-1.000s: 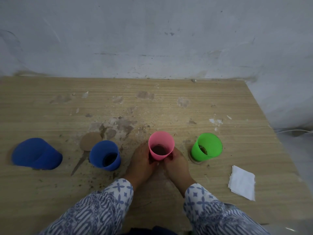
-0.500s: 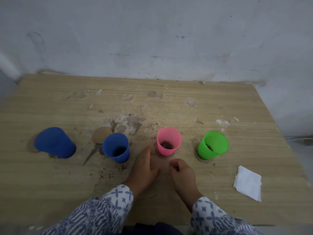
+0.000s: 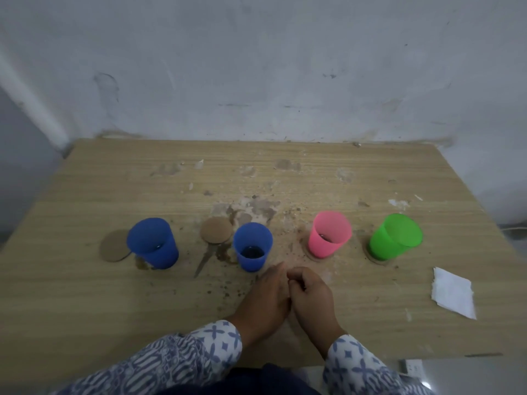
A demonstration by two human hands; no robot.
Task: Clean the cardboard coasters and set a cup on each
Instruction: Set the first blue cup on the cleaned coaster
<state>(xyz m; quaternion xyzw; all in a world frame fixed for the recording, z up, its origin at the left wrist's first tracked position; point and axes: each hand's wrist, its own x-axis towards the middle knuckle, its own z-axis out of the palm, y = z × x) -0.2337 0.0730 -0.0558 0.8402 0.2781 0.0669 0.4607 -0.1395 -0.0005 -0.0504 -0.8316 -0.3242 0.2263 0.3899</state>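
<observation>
Several plastic cups stand in a row on the wooden table [image 3: 85,295]. The pink cup [image 3: 330,238] and the green cup [image 3: 395,240] each sit on a cardboard coaster, of which only an edge [image 3: 377,261] shows. The left blue cup [image 3: 152,243] stands beside a bare coaster [image 3: 114,246]. The middle blue cup [image 3: 252,246] stands right of another bare coaster [image 3: 216,230]. My left hand [image 3: 265,300] lies flat in front of the cups, holding nothing. My right hand [image 3: 310,297] is curled beside it, empty.
A folded white tissue [image 3: 453,292] lies near the table's right edge. Dirt crumbs and brown stains are spread around the middle blue cup and the hands. A grey wall rises behind the table. The table's front edge is close to my sleeves.
Both hands let go of the pink cup and drew back toward me. The view shifted, so the whole row of cups sits further right and higher.
</observation>
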